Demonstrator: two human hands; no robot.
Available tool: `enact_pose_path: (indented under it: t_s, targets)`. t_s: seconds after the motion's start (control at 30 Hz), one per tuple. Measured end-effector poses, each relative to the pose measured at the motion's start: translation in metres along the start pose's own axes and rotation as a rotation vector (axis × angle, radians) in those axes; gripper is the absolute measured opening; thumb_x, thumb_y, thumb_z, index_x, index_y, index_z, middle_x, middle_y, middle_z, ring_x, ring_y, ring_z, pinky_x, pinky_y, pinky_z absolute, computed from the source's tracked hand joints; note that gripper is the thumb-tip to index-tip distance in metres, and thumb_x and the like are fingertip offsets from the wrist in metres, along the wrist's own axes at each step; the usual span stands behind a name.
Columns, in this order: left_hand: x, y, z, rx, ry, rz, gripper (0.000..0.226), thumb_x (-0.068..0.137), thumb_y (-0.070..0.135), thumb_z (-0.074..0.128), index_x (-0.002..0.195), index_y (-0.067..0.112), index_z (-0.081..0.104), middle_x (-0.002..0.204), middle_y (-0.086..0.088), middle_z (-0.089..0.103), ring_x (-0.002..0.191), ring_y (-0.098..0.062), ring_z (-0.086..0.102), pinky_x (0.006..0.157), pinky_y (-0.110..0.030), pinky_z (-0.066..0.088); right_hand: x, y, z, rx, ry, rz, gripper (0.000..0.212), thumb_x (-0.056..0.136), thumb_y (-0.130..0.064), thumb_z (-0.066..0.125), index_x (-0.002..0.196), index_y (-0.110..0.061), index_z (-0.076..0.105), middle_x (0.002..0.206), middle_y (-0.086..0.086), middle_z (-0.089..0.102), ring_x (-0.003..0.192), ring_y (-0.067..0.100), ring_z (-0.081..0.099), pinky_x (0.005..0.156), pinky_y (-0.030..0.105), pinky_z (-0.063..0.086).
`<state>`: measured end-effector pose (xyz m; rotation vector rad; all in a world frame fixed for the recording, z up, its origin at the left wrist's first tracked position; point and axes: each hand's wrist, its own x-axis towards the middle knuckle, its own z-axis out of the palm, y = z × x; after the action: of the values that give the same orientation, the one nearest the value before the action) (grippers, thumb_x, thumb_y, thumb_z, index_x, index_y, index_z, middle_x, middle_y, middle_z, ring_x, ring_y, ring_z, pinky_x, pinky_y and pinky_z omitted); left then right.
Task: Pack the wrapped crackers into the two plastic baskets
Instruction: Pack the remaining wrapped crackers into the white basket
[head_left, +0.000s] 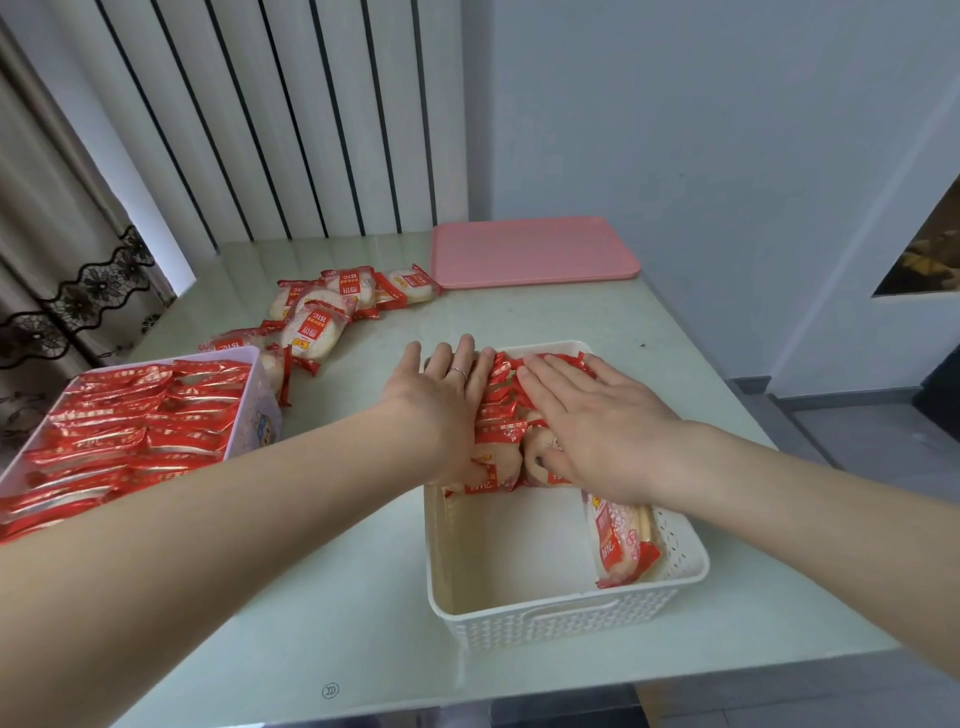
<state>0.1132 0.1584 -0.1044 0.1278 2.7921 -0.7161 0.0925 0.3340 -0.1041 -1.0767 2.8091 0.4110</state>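
Pressing evenly suited this step — both hands, left hand (441, 384) and right hand (597, 415), lay with fingers straight and flat on the upright crackers (501, 410) in the white basket (561, 618), gripping nothing.

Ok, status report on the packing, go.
Left hand and right hand flat on crackers in white basket. Near half empty. Loose packs still on table.
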Motion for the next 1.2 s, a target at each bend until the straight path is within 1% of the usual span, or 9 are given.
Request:
enact_pose_path:
  t_s: [0.17,0.27,0.4,0.53,0.63,0.73,0.8,1.0,1.2]
  targets:
    - [-0.004,-0.003,-0.002,-0.137,0.056,0.038,0.132,0.073,0.08,0.057,0.156,0.013,-0.022,0.166,-0.015,-0.007,0.153,-0.033,0.001,0.124,-0.051,0.008,-0.008,0.004,-0.012,0.17,0.14,-0.016,0.08,0.095,-0.047,0.046,0.158,-0.012,0.012,0.163,0.009,0.018,0.151,0.023,0.015,0.123,0.034,0.013]
    - [-0.007,-0.004,0.001,-0.211,0.085,0.041,0.136,0.067,0.074,0.067,0.157,0.017,-0.016,0.165,-0.014,0.0,0.152,-0.032,0.006,0.123,-0.052,0.012,-0.025,0.0,-0.031,0.193,0.36,0.023,0.036,0.09,-0.037,0.056,0.118,-0.018,0.041,0.115,0.003,0.046,0.106,0.023,0.049,0.085,0.034,0.044]
    - [-0.009,-0.01,-0.004,-0.282,0.081,0.039,0.135,0.067,0.066,0.074,0.157,0.02,-0.015,0.165,-0.012,0.001,0.152,-0.032,0.007,0.123,-0.052,0.013,-0.048,-0.011,-0.045,0.089,0.128,-0.029,0.023,0.087,-0.033,0.055,0.078,-0.025,0.036,0.084,-0.004,0.049,0.083,0.022,0.045,0.068,0.032,0.034]
    - [-0.01,-0.014,-0.004,-0.327,0.074,0.062,0.123,0.071,0.061,0.072,0.157,0.024,-0.007,0.162,-0.007,0.012,0.148,-0.031,0.017,0.12,-0.051,0.022,-0.053,-0.02,-0.035,-0.135,-0.014,-0.078,0.015,0.087,-0.035,0.058,0.082,-0.028,0.046,0.092,-0.006,0.057,0.106,0.022,0.04,0.089,0.033,0.032]
    - [-0.01,-0.016,-0.003,-0.347,0.073,0.078,0.119,0.071,0.062,0.071,0.157,0.025,-0.003,0.16,-0.005,0.016,0.146,-0.03,0.02,0.119,-0.048,0.024,-0.05,-0.024,-0.037,-0.115,-0.091,-0.093,0.032,0.088,-0.024,0.06,0.071,-0.026,0.033,0.075,-0.009,0.037,0.096,0.02,0.033,0.081,0.031,0.027]
    - [-0.013,-0.021,-0.007,-0.389,0.032,0.092,0.122,0.072,0.063,0.073,0.158,0.025,-0.005,0.164,-0.005,0.01,0.15,-0.03,0.012,0.122,-0.048,0.019,-0.043,-0.02,-0.039,0.065,-0.135,-0.091,0.012,0.083,-0.013,0.06,0.092,-0.021,0.061,0.084,-0.001,0.058,0.091,0.022,0.055,0.073,0.033,0.047]
    - [-0.016,-0.027,-0.011,-0.449,0.007,0.091,0.123,0.073,0.061,0.074,0.159,0.026,-0.007,0.166,-0.004,0.003,0.153,-0.029,0.006,0.123,-0.047,0.015,-0.038,-0.017,-0.047,0.196,-0.156,-0.061,0.028,0.079,-0.011,0.059,0.104,-0.018,0.069,0.098,0.002,0.067,0.091,0.024,0.063,0.073,0.035,0.057]
    - [-0.026,-0.05,-0.02,-0.611,-0.107,0.106,0.124,0.073,0.05,0.08,0.159,0.033,-0.009,0.166,0.006,-0.001,0.154,-0.025,0.006,0.121,-0.046,0.024,-0.013,-0.024,-0.046,0.495,0.117,-0.116,0.022,0.077,-0.015,0.072,0.095,-0.026,0.065,0.09,-0.01,0.059,0.085,0.012,0.055,0.073,0.03,0.049]
    - [-0.032,-0.053,-0.011,-0.618,-0.148,0.116,0.131,0.07,0.054,0.082,0.157,0.034,-0.013,0.166,0.007,-0.003,0.154,-0.022,0.007,0.121,-0.045,0.024,-0.005,-0.047,-0.013,0.041,0.502,-0.241,0.027,0.066,-0.017,0.077,0.09,-0.016,0.064,0.086,0.003,0.062,0.084,0.027,0.058,0.07,0.037,0.044]
